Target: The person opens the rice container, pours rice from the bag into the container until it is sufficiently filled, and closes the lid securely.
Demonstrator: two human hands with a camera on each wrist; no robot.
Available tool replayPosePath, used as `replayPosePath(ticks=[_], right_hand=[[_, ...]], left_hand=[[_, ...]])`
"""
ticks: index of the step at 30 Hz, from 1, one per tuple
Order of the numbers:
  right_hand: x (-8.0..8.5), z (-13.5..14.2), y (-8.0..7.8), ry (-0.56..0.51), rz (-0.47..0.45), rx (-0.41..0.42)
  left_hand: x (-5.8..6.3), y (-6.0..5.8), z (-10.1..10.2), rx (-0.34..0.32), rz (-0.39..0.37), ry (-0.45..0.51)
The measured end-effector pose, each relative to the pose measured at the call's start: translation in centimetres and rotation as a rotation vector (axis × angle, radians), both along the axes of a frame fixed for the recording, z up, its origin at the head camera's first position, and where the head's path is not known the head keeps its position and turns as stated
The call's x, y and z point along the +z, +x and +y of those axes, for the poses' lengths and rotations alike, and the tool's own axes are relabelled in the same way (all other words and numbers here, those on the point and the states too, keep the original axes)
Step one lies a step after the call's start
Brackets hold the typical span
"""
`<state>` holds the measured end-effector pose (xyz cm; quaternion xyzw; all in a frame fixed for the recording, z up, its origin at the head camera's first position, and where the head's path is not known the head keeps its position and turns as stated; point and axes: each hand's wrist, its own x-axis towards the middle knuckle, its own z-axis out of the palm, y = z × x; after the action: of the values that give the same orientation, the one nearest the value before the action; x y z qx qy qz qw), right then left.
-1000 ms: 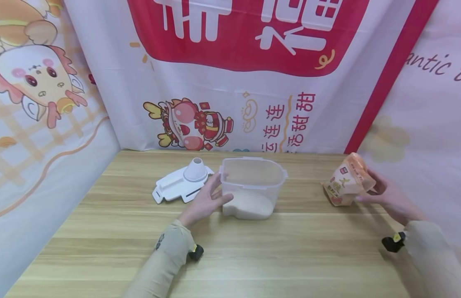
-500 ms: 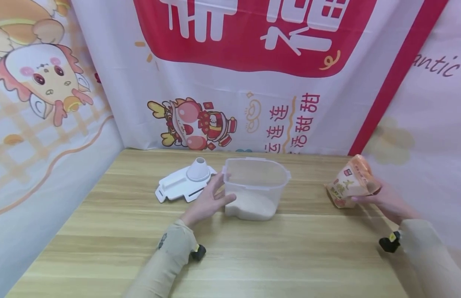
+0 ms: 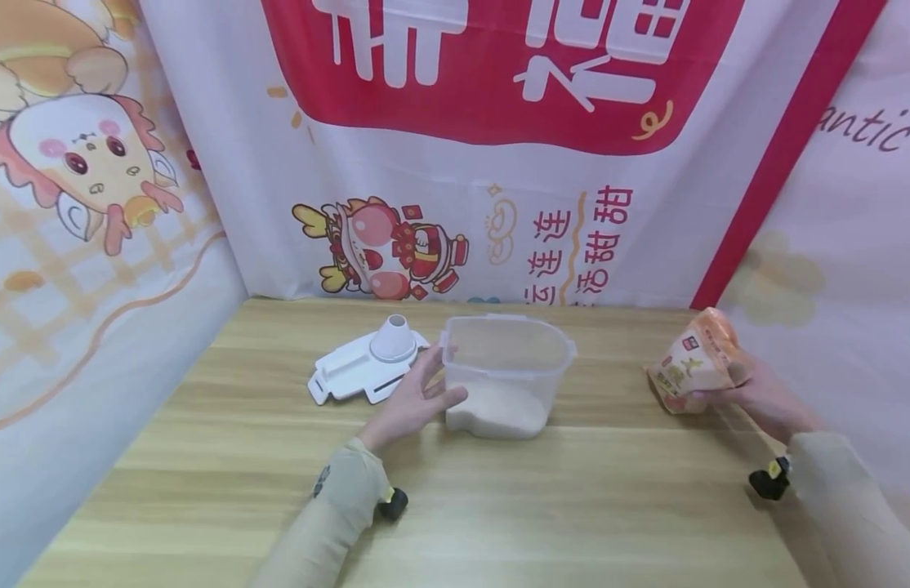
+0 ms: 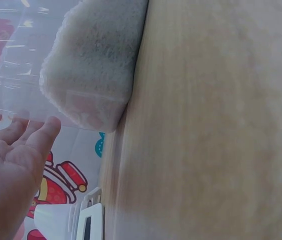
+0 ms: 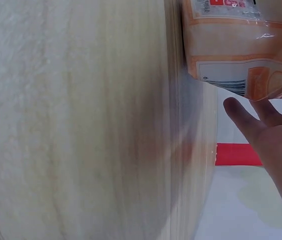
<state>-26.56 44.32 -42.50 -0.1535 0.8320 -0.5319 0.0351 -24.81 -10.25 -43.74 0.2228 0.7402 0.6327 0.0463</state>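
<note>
A clear plastic container (image 3: 506,351), partly filled with white rice (image 4: 93,65), stands upright on the wooden table. My left hand (image 3: 411,400) rests at its left side, thumb in front and fingertips at the side wall, fingers fairly straight. At the far right an orange and white rice bag (image 3: 696,363) leans to one side with its lower edge near the tabletop. My right hand (image 3: 764,400) holds it from the right, thumb on the near face and the other fingers mostly hidden behind. In the right wrist view the fingers (image 5: 251,122) spread beside the bag's printed end.
Left of the container lies a white lid (image 3: 352,367) with a cone-shaped white spout part (image 3: 394,339) on it. A printed cloth (image 3: 440,180) hangs along the table's back edge, with more printed cloth on both sides. The wooden table (image 3: 543,514) stretches toward me.
My right hand has shifted slightly left and closer in against the rice bag, which tilts a little more. The left hand keeps its place at the container, and the head view has shifted slightly.
</note>
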Motion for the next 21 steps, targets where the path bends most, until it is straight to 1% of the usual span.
replayPosePath(ticks=[5,7,9,15,18,21], right_hand=[[-0.28,0.27,0.48,0.053,-0.003,-0.04],[-0.25,0.28,0.49,0.057,0.008,-0.037],[-0.19,0.27,0.4,0.052,0.02,-0.016],[0.07,0.0,-0.01,0.033,0.037,0.002],[0.11,-0.07,-0.12,0.039,0.037,-0.015],[0.02,-0.13,-0.13,0.083,0.05,-0.044]], left_hand=[[-0.17,0.06,0.25,-0.006,0.011,0.001],[-0.14,0.0,0.31,-0.006,0.025,0.006],[-0.07,-0.05,0.31,0.001,0.029,-0.001],[-0.01,-0.05,0.17,0.012,0.01,-0.014],[-0.11,-0.05,0.15,0.007,0.002,-0.009],[-0.19,-0.04,0.16,0.009,0.009,-0.009]])
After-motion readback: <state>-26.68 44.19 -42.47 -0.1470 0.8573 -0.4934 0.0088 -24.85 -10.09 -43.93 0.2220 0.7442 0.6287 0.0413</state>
